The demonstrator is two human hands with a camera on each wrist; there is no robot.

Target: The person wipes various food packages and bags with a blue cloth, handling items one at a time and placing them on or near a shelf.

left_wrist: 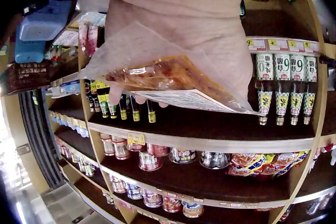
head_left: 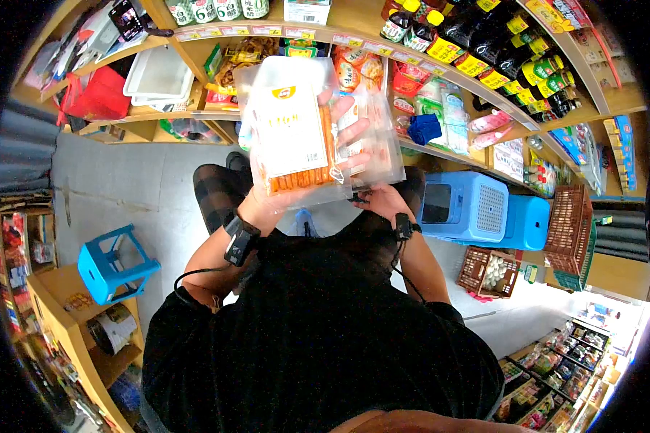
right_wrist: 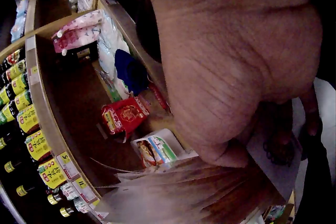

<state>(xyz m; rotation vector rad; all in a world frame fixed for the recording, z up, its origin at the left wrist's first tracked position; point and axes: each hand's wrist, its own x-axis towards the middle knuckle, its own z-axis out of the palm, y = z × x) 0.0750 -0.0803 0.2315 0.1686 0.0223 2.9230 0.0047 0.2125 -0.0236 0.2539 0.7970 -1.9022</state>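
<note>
A clear sealed packet (head_left: 295,128) of orange-brown sticks, with a large white label, faces up in the head view. My left hand (head_left: 350,133) holds it from behind, and the fingers show past its right edge. The left wrist view shows the packet (left_wrist: 178,79) lying across my palm; the thumb is hidden there. To the right, my right hand (head_left: 383,202) grips the lower corner of more clear packets (head_left: 379,148), partly covered by the first one. Their layered plastic edges (right_wrist: 173,192) lie just beyond my right thumb in the right wrist view.
Ahead stands a wooden shelf (head_left: 332,32) with dark sauce bottles (head_left: 484,47) and bagged goods. Blue plastic stools stand on both sides, one left (head_left: 115,263) and one right (head_left: 469,206). A brown crate (head_left: 487,273) with white items sits on the floor at right.
</note>
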